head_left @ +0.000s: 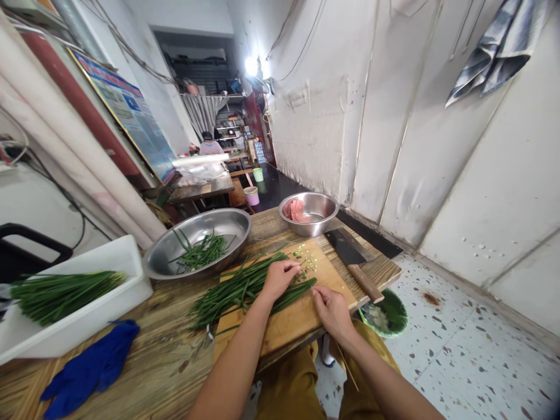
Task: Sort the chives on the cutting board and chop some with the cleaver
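A pile of green chives lies across a wooden cutting board, with small pale cut ends scattered at its far side. My left hand rests over the chives, thumb and fingers pinched together; whatever is between them is too small to make out. Close to the chive tips on the right, my right hand is closed around a thin wooden skewer, whose lower end slants down below the wrist. A cleaver lies to the right of the board, its wooden handle toward me.
Beyond the board stand a steel bowl of chives and a smaller steel bowl with pink pieces. At left are a white bin of chives and a blue glove. A green-lined bucket stands below the table's right edge. A person sits far back.
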The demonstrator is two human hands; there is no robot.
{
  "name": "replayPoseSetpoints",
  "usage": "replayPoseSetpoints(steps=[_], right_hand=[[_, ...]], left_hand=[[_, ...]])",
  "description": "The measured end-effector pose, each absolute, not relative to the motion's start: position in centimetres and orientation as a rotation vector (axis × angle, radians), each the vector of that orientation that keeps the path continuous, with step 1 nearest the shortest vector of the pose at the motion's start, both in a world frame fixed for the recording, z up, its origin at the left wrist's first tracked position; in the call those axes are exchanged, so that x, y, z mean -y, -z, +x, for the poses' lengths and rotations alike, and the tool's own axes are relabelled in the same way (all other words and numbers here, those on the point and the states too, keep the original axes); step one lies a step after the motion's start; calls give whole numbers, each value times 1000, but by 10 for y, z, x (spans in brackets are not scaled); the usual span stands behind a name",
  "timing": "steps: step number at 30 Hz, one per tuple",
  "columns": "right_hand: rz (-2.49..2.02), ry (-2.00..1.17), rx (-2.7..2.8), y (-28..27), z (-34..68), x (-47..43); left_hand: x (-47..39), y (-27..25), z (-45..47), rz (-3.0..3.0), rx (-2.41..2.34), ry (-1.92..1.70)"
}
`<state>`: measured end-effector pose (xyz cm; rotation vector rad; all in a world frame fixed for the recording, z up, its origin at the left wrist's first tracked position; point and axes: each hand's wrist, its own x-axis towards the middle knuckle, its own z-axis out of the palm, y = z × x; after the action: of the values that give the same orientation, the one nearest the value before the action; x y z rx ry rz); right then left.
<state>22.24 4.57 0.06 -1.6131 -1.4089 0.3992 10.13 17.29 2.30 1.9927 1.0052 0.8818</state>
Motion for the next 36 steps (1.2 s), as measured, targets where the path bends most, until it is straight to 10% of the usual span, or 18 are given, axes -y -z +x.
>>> replayPoseSetpoints(steps=[25, 36], right_hand=[[-1587, -391, 1351, 1, 222, -45], [-1580, -391, 1338, 3, 222, -46]], left_hand=[[-162, -45, 86, 2335, -541, -503], [-175, -29, 85, 2556, -1040, -518]])
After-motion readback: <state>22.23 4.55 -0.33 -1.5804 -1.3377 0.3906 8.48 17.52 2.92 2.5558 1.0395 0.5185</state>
